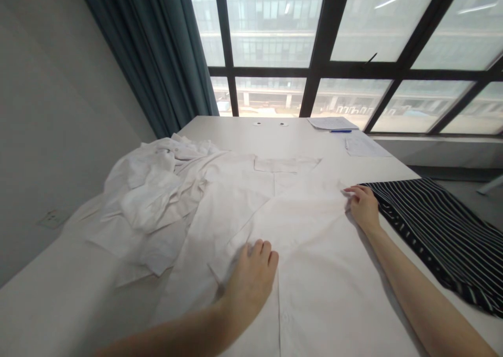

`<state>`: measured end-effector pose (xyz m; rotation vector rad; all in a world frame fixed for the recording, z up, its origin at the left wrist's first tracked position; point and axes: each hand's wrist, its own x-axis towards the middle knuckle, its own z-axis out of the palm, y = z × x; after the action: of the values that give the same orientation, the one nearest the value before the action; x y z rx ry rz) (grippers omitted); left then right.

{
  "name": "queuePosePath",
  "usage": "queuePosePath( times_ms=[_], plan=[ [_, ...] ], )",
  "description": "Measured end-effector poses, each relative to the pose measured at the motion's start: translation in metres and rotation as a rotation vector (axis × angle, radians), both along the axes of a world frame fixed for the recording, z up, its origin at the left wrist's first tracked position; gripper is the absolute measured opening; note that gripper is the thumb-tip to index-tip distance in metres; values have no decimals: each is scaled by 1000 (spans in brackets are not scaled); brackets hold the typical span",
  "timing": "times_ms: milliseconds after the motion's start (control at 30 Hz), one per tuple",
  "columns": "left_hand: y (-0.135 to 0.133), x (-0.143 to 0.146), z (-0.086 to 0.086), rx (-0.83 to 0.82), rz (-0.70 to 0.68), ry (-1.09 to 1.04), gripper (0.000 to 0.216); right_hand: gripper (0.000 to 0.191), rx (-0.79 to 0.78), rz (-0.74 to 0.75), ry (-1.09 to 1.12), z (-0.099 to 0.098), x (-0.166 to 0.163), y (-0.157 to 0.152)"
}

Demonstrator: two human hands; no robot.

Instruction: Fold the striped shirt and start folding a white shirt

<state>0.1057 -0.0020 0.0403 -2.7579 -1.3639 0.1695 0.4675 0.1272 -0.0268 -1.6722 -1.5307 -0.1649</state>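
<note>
A white button-front shirt [310,231] lies spread out with its collar [283,164] toward the far side and its front placket running toward me. My left hand [253,273] is on the middle of the front, its fingers curled down together on the cloth beside a small raised fold; the fingertips are partly hidden. At the shirt's right edge, my right hand [363,207] has its fingers bent around the fabric near the shoulder, and the thumb is mostly hidden. Creases run across the cloth between both hands.
A heap of crumpled white clothes [145,189] sits left of the shirt. Black-and-white striped fabric [440,231] hangs over the table's right edge. Papers [332,123] and a blue pen [340,131] lie on the far end of the white table [236,129], by the windows and a blue curtain [157,47].
</note>
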Motion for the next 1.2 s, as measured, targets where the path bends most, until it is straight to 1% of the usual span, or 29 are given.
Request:
queuePosePath(
  times_ms=[100,300,400,467,533,600,733,833,933,1033,1100,1200],
  plan=[
    [-4,-9,6,-33,15,12,21,35,-2,6,-5,0,0,0],
    [-12,-25,19,-63,27,33,32,36,12,7,0,0,1,-1],
    [-19,-29,18,-100,15,36,25,35,8,3,-10,-1,1,-1],
    [-19,-30,17,-134,-13,-9,18,34,-22,-9,-41,-1,1,-1],
    [-11,-31,16,-165,-32,-60,15,34,-59,-22,-86,1,4,-1],
    [5,-34,16,-155,-28,-83,15,33,-107,-15,-149,6,9,0],
    [45,-44,9,7,67,-126,25,30,-230,56,-258,21,23,3],
    [64,-52,-3,94,128,-189,19,30,-360,143,-306,32,27,9],
    [70,-58,-15,119,149,-247,15,32,-472,196,-313,40,21,23],
    [71,-61,-21,130,135,-270,14,33,-518,180,-314,43,11,47],
    [71,-63,-23,130,115,-283,13,33,-534,150,-319,41,4,66],
    [72,-66,-21,127,90,-294,13,35,-556,105,-327,33,-5,91]
  ],
)
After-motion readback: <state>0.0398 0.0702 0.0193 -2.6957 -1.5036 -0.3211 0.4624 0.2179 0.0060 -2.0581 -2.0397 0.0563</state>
